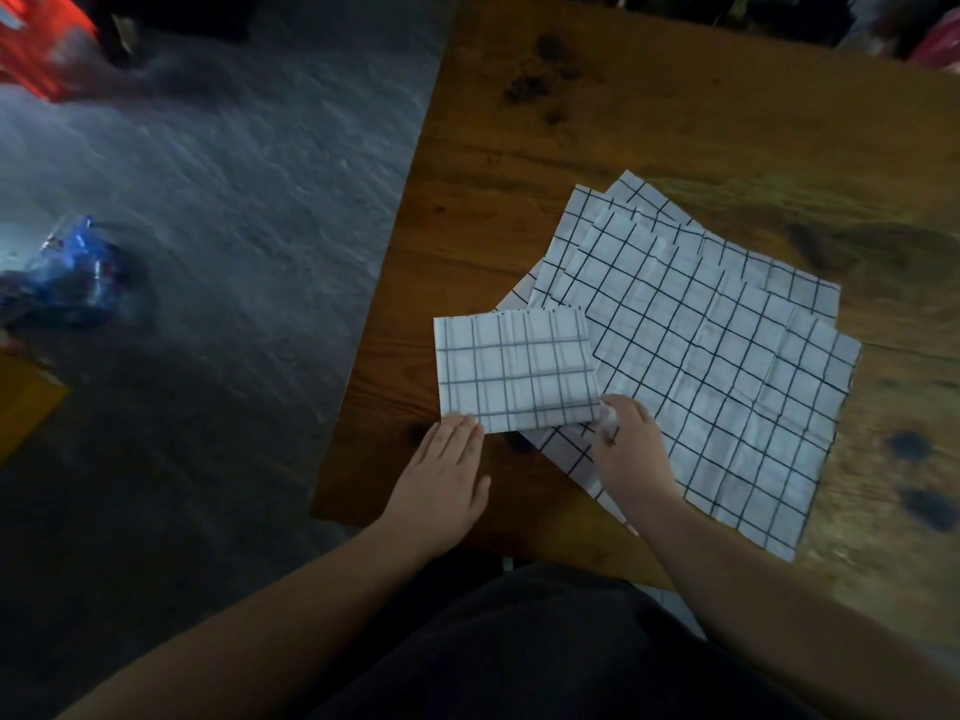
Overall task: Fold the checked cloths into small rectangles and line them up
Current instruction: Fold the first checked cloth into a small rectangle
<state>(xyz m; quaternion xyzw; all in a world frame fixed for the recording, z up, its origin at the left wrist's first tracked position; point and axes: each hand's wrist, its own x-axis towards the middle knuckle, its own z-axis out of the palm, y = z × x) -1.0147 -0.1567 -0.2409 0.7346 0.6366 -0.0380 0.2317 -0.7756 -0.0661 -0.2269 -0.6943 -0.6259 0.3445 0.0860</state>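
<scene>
My left grip [448,467] lies flat on the folded cloth [514,368], my right grip [631,449] pinches its corner; tugging could drag spread cloths [727,366] beneath.

— Where's the folded cloth [514,368]?
— Near the left edge of the table [571,122]. It's a small white rectangle with a dark grid, lying flat, its right side overlapping the pile.
— And the unfolded cloths [701,345]?
— Several with the same check, creased, spread flat and fanned askew over one another.
</scene>
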